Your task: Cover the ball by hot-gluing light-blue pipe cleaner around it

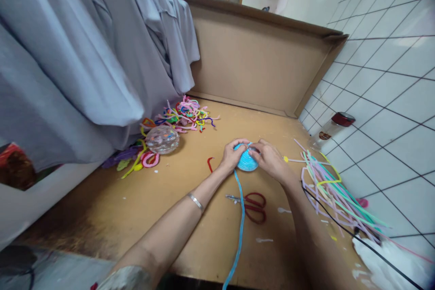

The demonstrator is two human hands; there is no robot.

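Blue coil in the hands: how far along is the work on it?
Done, by the look of it: the blue coil has many close rounds. In hand: the left hand and right hand both have fingers at its upper part. Left, probably: the blue strand trails unwound across the scissors. How much more it needs, I cannot tell.

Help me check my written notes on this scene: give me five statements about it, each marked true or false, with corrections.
1. The left hand and right hand both touch the blue coil. True.
2. The blue strand crosses the red-handled scissors. True.
3. The clear ball sits to the right of both hands. False: it is to their left.
4. A silvery bracelet circles the right arm. False: it is on the left.
5. The scissors lie on the table. True.
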